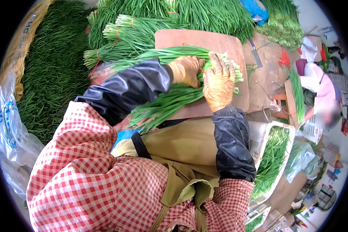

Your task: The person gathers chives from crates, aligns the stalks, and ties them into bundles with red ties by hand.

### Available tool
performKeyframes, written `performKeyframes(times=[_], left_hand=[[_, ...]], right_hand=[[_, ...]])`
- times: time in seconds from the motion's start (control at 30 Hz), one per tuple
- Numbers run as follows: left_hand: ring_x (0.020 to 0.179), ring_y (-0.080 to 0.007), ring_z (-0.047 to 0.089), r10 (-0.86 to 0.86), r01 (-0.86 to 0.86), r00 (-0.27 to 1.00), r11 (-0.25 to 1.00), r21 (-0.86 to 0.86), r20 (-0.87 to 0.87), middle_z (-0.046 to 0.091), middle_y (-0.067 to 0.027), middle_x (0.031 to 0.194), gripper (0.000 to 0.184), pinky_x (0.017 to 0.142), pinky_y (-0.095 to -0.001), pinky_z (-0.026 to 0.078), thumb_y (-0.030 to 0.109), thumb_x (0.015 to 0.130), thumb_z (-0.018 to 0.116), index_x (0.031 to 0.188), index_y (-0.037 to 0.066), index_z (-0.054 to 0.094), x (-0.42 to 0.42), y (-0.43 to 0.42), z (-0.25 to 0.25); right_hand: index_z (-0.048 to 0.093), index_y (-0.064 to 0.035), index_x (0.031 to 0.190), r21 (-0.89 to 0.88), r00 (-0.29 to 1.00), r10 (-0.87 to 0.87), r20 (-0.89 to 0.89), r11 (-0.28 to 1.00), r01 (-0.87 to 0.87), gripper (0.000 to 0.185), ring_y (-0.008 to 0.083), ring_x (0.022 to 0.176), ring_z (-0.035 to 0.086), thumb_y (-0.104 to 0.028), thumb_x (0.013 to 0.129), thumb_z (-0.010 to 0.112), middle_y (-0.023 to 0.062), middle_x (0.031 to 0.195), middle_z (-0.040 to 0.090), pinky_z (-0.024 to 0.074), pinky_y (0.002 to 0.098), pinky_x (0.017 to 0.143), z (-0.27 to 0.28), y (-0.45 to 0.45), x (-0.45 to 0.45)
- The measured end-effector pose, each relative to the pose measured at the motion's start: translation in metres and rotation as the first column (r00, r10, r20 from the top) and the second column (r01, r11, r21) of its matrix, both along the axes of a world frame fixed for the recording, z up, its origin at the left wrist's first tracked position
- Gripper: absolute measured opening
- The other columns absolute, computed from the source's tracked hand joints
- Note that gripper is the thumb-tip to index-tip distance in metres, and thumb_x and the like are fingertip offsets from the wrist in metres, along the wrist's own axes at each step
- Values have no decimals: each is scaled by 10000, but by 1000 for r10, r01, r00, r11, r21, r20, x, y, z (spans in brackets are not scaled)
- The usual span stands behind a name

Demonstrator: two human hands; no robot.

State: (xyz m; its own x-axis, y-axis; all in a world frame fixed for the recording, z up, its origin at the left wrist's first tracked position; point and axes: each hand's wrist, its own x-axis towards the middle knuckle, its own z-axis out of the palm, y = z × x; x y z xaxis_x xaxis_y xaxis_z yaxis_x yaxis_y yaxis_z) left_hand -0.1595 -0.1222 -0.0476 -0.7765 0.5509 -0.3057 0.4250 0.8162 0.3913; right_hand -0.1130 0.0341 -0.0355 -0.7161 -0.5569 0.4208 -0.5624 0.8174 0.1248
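My left hand [186, 71], in a tan glove, is closed round a bunch of long green stalks [170, 54], near a thin red band. My right hand [219, 83], gloved too, lies across the pale ends of the same bunch with its fingers stretched out and slightly apart. Beneath both hands is a reddish-brown board [239, 94]. More loose green stalks [162, 106] spread below my left hand, over the board's near edge. The undersides of my fingers are hidden.
Banded bunches [121, 33] are piled behind the board. A knife [255, 54] lies to its right. At the left is a large heap of greens [54, 69]; at the right, a white crate [288, 143] of greens. A person in pink [323, 91] is farther right.
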Motion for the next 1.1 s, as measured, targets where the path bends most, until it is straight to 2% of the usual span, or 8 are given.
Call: performKeyframes(times=[0.13,0.23,0.3,0.33,0.4,0.5,0.67,1.1], left_hand=[[1101,-318,579,35,-29,990,999,42,-136,580,-231,1181,879,953,-366,457,451,686,724,1346,-36,408,-2,-6,-20],[1074,-271,598,-122,39,958,952,304,260,631,-191,1155,636,934,-379,471,349,761,701,1287,31,535,-36,-24,23],[946,-302,650,124,-300,941,738,604,316,666,-160,1114,432,872,-369,521,264,879,575,1257,55,583,-66,-26,-7],[963,-326,644,231,-124,950,897,425,-209,667,-157,1101,391,885,-377,520,284,918,541,1227,50,595,-79,-20,-9],[986,-328,649,162,-94,821,984,150,-548,672,-155,1076,361,892,-397,520,275,929,538,1206,54,605,-98,5,-40],[1174,-261,559,-146,82,961,962,-262,-236,652,-164,1106,359,959,-468,451,297,903,537,1171,73,623,-76,35,-23],[792,-339,623,261,-40,907,836,548,-332,647,-139,802,263,765,-413,504,247,959,457,863,57,612,8,35,-56],[1023,-382,602,293,-206,956,694,690,-10,638,-233,1073,373,920,-427,455,232,945,495,1243,14,551,-4,30,-57]], right_hand=[[565,-18,1079,-290,992,74,101,956,-42,286,310,1135,546,-136,819,585,160,1163,584,377,469,1026,-42,7,-18],[543,-3,1105,-337,991,-7,131,940,52,323,348,1055,562,-111,803,584,174,1103,591,404,471,984,-48,2,-15],[551,-5,1068,-347,988,-59,140,932,105,293,354,1005,565,-106,795,577,167,1058,593,417,472,945,-52,0,-14],[551,-5,1068,-351,989,-62,137,930,107,293,354,1005,565,-106,795,577,167,1058,593,417,472,945,-52,-1,-15],[555,-5,1029,-336,985,-78,151,934,126,257,354,986,565,-118,799,576,163,1037,591,421,466,927,-52,-1,-17],[550,12,968,-361,988,-117,105,921,148,173,373,859,569,-86,827,527,188,876,583,445,465,790,-43,-5,-12],[542,21,962,-408,980,-200,-18,896,176,191,384,929,561,-85,803,538,175,984,583,428,481,859,-69,-7,21],[643,-92,861,-337,952,-307,16,894,294,96,287,1007,568,-173,817,618,93,1098,590,426,458,923,-12,3,64]])
